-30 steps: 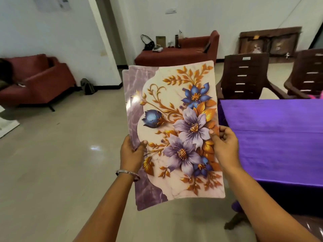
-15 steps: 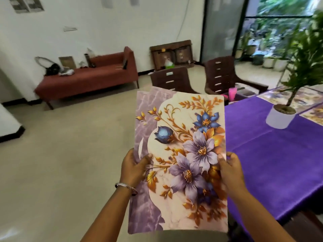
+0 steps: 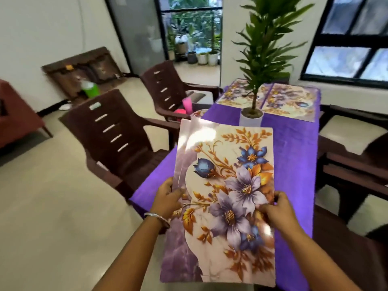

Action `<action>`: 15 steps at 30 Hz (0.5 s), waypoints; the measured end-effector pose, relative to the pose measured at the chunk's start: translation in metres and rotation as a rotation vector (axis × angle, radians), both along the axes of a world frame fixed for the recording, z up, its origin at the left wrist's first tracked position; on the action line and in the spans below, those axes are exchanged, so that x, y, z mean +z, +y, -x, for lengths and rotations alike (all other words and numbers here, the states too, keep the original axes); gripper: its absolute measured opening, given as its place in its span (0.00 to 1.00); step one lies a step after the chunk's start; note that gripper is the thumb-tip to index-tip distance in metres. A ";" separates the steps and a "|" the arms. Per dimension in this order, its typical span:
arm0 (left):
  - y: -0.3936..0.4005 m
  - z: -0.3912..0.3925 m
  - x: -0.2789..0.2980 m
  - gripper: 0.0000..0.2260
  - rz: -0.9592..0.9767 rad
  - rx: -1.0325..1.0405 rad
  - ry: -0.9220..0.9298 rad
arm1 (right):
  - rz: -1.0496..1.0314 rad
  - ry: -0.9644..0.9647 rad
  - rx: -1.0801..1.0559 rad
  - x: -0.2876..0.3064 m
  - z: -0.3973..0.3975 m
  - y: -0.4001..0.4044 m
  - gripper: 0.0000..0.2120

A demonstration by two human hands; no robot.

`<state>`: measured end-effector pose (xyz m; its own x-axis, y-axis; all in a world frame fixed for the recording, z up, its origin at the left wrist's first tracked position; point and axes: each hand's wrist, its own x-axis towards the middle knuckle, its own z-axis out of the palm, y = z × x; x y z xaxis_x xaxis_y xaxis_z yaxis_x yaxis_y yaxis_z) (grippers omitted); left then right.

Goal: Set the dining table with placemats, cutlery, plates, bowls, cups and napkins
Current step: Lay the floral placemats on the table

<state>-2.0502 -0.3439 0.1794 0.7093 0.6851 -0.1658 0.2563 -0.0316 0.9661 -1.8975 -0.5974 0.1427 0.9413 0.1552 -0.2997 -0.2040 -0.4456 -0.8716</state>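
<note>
i hold a stack of floral placemats (image 3: pixel 226 196) out in front of me, above the near end of the dining table (image 3: pixel 294 164). a second mat's edge peeks out along the left side and the top, so i have more than one; how many i cannot tell. my left hand (image 3: pixel 168 199) grips the left edge, thumb curled over the printed face and the other fingers hidden behind. my right hand (image 3: pixel 275 208) pinches the right edge, thumb on top beside the big purple flower, the rest of the fingers tucked under. a silver bangle (image 3: pixel 156 217) sits on my left wrist.

the table wears a purple cloth. at its far end two more floral placemats (image 3: pixel 289 101) lie flat side by side, touching or nearly so. just in front of them, near the middle of the table, a potted plant (image 3: pixel 262 49) stands upright in a white pot (image 3: pixel 251 117).

two dark brown plastic chairs (image 3: pixel 117 139) stand along the left side of the table; on the farther one's seat something pink (image 3: pixel 186 105) shows, too blurred to name. another chair with a pale cushion (image 3: pixel 350 131) stands on the right. a green bottle (image 3: pixel 91 90) sits on the floor by the wall.
</note>
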 end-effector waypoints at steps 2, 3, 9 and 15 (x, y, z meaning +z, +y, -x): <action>0.012 -0.031 -0.009 0.01 0.020 -0.088 -0.004 | 0.039 -0.005 -0.053 -0.008 -0.018 -0.005 0.19; 0.018 -0.043 -0.014 0.02 0.024 -0.119 -0.004 | 0.066 -0.007 -0.067 -0.012 -0.023 -0.009 0.19; 0.053 -0.104 -0.041 0.07 0.072 -0.241 0.121 | 0.042 0.057 -0.267 -0.046 -0.042 -0.045 0.16; 0.076 -0.139 -0.065 0.11 0.067 -0.225 0.298 | 0.177 0.196 -0.205 -0.067 -0.032 -0.018 0.20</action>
